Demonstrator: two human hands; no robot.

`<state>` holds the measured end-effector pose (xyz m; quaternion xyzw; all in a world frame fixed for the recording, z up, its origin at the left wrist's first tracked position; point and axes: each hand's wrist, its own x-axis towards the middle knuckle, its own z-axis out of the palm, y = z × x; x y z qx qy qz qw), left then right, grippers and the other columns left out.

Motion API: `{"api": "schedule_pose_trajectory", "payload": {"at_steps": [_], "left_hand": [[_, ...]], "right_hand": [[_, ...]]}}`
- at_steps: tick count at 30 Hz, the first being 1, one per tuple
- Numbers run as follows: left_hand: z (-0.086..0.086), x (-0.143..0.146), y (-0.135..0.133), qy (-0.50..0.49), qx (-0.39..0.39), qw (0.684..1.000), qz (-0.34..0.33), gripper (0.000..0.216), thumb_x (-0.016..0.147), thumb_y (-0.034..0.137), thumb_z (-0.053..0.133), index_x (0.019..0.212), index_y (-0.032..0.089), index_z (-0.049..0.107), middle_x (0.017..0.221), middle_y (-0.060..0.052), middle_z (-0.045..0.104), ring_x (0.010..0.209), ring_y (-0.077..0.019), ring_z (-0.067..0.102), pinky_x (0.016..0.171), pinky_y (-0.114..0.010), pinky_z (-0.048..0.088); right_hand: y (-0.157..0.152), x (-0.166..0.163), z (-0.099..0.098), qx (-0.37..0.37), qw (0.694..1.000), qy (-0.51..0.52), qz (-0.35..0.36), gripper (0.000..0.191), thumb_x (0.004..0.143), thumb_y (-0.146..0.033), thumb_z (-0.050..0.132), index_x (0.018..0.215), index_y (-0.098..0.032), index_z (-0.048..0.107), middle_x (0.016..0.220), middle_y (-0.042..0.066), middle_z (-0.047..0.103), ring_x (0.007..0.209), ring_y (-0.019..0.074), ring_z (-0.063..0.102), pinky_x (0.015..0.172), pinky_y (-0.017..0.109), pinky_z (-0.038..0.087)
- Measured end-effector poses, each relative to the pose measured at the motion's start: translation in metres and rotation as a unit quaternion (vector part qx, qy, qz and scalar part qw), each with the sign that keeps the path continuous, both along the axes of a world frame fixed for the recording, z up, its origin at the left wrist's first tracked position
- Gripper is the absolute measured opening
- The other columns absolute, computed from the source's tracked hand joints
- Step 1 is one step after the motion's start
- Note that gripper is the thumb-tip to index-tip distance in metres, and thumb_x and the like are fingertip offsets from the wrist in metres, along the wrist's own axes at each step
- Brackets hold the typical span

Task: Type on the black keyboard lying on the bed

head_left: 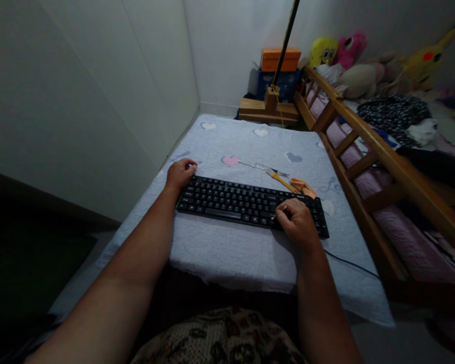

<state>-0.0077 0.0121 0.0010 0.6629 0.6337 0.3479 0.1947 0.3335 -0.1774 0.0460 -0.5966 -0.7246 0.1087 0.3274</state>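
A black keyboard (231,199) lies at a slant on the cloth-covered table. My right hand (296,217) is over its right part, thumb and fingers pinched on a thin pale stick, apparently a cotton swab (274,217), whose end points down at the keys. At the keyboard's far left corner rests my left hand (180,173), its fingers curled together; whatever may be between them is hidden. Behind the keyboard lie a brush (282,180) with a yellow handle, a thin metal tool (261,166) and a folded orange-brown cloth (303,187).
A pale blue cloth (227,247) with hearts covers the table. The keyboard's cable (352,263) runs off to the right. Along the right side stands a wooden bed rail (364,131), with plush toys behind it. Boxes (280,59) and a wooden stand (269,106) are at the back.
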Motion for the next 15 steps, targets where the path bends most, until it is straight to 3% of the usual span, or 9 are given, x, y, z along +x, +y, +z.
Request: {"api": "schedule_pose_trajectory", "payload": {"at_steps": [15], "left_hand": [[-0.0039, -0.0015, 0.0033, 0.005, 0.007, 1.000, -0.003, 0.031, 0.075, 0.036, 0.054, 0.090, 0.015, 0.072, 0.065, -0.002, 0.060, 0.061, -0.0149, 0.051, 0.060, -0.026, 0.035]], "right_hand": [[0.0006, 0.0108, -0.0032, 0.002, 1.000, -0.024, -0.016, 0.015, 0.080, -0.018, 0.051, 0.066, -0.021, 0.054, 0.068, 0.002, 0.060, 0.074, 0.0192, 0.055, 0.075, 0.035, 0.038]]}}
